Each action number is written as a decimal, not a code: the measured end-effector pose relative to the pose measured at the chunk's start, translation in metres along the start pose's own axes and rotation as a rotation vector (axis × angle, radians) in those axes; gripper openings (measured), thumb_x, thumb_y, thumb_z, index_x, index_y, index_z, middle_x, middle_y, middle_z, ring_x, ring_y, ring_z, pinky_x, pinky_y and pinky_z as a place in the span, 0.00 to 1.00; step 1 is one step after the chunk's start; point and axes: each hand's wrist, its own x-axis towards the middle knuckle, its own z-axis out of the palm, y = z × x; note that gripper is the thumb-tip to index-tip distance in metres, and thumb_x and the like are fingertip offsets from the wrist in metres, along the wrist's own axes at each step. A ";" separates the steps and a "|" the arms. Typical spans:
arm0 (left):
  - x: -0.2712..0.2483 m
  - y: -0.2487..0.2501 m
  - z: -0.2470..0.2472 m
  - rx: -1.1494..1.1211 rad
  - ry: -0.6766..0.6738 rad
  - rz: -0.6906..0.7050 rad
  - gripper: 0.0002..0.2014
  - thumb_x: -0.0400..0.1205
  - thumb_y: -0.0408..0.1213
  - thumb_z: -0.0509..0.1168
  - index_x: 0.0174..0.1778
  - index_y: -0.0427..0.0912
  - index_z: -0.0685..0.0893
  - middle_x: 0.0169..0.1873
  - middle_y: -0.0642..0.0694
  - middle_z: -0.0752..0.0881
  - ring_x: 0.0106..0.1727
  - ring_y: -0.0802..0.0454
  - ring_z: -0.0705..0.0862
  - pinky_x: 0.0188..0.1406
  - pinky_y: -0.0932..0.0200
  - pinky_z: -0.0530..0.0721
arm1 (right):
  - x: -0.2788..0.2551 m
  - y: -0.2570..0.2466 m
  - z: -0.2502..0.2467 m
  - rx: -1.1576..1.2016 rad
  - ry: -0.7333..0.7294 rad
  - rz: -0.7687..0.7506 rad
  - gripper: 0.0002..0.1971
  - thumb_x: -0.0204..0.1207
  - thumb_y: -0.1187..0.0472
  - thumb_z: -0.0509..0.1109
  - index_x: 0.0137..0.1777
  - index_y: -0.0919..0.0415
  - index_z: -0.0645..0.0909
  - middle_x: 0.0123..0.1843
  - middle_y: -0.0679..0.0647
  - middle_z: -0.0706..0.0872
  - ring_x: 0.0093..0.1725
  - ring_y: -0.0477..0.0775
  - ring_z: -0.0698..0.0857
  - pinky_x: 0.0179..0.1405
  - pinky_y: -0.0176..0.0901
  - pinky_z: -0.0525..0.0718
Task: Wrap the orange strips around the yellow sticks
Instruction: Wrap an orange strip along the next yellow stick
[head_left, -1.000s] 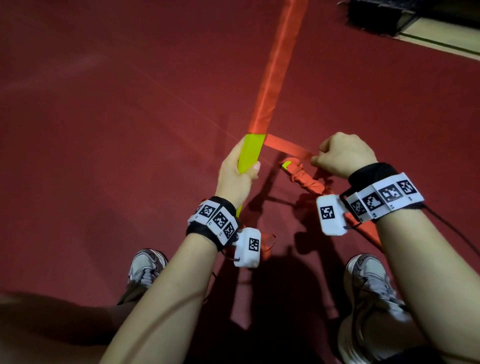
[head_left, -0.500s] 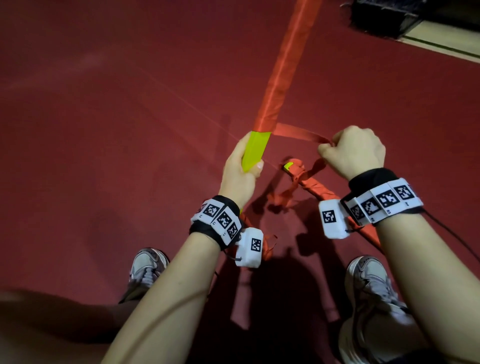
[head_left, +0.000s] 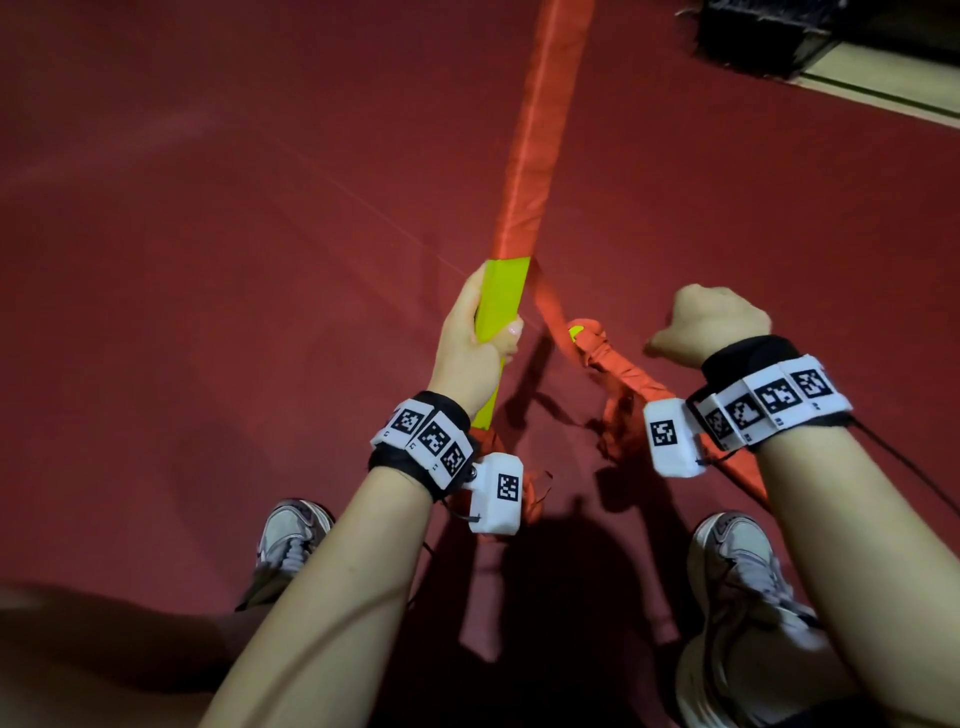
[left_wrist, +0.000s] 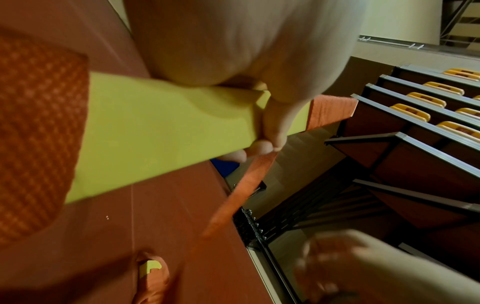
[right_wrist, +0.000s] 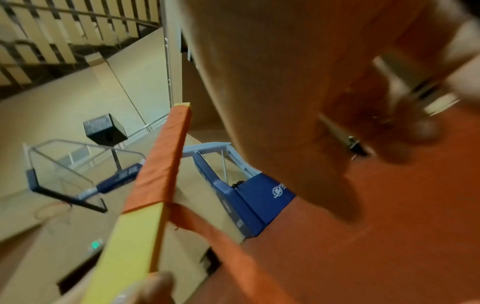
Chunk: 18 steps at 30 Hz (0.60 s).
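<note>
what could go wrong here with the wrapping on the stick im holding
1. The orange strip runs loose from the wrap's edge on the yellow stick toward the right hand; slack could leave the next turn gapped or bunched.
2. The left hand grips the bare yellow part just below the wrap, so it may block the next turns.
3. The second stick lies on the floor right under the strip, which might snag it.

The stick (head_left: 501, 299) stood slanted up and away from the person, gripped in the left hand (head_left: 467, 353) below its wrapped upper part. The strip (head_left: 545, 306) ran from the stick's right edge down toward a second, wrapped stick (head_left: 618, 366) lying on the floor (head_left: 208, 260) between the two hands. The right hand (head_left: 714, 325) was right of that, above the floor. A shoe (head_left: 291, 535) sat under each forearm; a dark box (head_left: 758, 36) lay far right.
</note>
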 end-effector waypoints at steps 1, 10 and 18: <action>-0.001 0.000 0.002 -0.007 -0.030 -0.006 0.32 0.84 0.21 0.65 0.82 0.51 0.71 0.41 0.52 0.83 0.37 0.57 0.80 0.39 0.60 0.84 | 0.000 -0.006 0.001 0.089 0.051 -0.082 0.16 0.72 0.52 0.75 0.55 0.59 0.81 0.56 0.61 0.85 0.61 0.65 0.85 0.56 0.50 0.80; -0.011 0.013 0.011 -0.128 -0.379 -0.040 0.35 0.76 0.26 0.68 0.80 0.46 0.71 0.38 0.48 0.82 0.34 0.51 0.77 0.36 0.55 0.79 | -0.011 -0.048 0.018 1.463 -0.085 -0.531 0.17 0.62 0.77 0.66 0.40 0.56 0.89 0.35 0.47 0.89 0.36 0.45 0.85 0.39 0.38 0.82; -0.010 0.017 0.005 -0.187 -0.456 -0.111 0.34 0.78 0.25 0.68 0.81 0.47 0.70 0.39 0.47 0.83 0.34 0.49 0.77 0.34 0.55 0.79 | -0.009 -0.028 0.015 1.584 -0.275 -0.534 0.01 0.72 0.72 0.67 0.41 0.69 0.77 0.31 0.65 0.86 0.26 0.61 0.87 0.29 0.49 0.89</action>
